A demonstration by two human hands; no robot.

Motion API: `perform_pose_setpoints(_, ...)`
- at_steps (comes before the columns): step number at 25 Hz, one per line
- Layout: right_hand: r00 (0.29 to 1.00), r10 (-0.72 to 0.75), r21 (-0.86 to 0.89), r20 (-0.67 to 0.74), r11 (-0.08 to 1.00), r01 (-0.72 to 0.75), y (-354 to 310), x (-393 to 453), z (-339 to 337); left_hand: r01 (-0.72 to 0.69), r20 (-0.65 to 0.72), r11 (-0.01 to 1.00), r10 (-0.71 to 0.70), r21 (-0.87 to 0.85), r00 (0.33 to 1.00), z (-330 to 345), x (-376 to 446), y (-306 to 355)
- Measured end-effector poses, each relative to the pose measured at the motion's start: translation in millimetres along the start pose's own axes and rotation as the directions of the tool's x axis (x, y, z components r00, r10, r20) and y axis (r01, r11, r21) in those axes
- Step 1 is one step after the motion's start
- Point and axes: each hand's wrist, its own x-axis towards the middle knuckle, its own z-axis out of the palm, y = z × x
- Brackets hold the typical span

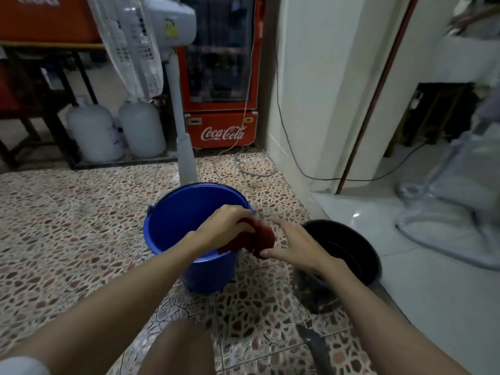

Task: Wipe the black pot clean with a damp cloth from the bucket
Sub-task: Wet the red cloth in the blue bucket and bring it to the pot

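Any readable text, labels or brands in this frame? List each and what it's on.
"Coca-Cola": white script on the lower panel of the red drinks cooler.
Orange sign, top left: white letters cut off by the frame, unreadable.
Yellow sticker on the white fan: too blurred to read.
Nothing else legible.

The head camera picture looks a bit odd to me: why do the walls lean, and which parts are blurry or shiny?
Head view: the wide-angle lens bends straight lines, so the pillar and fridge lean near the edges. The right side is smeared. Glare shows on the white floor tiles. The left hand gripping the red cloth over the blue bucket is fairly sharp; the black pot stays dark.
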Motion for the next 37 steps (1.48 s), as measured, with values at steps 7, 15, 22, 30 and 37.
perform_pose_setpoints(7,0.977,0.108,0.080,-0.184,0.992,-0.094,30.4,-81.5,-50.1,-0.099,-0.108,0.962,0.074,-0.253,0.991,30.4,29.6,108.8)
perform_pose_setpoints(15,0.940,0.235,0.009,-0.249,0.971,-0.240,134.1,-97.2,-30.1,-0.162,0.007,0.912,0.177,-0.376,0.984,146.0,77.6,108.1)
perform_pose_setpoints(22,0.733,0.415,0.303,-0.539,0.908,-0.291,217.8,-87.7,33.1,-0.095,0.177,0.986,0.118,-0.134,0.977,251.4,94.0,34.0)
perform_pose_setpoints(30,0.536,0.626,0.741,-0.566,0.672,-0.003,254.9,-56.3,74.3,-0.427,0.164,0.904,0.416,0.037,0.895,305.0,90.8,-3.7)
perform_pose_setpoints(37,0.389,0.747,0.840,-0.539,0.510,0.185,260.0,-29.0,75.5,-0.586,0.352,0.808,0.533,0.060,0.770,312.5,103.9,-1.7)
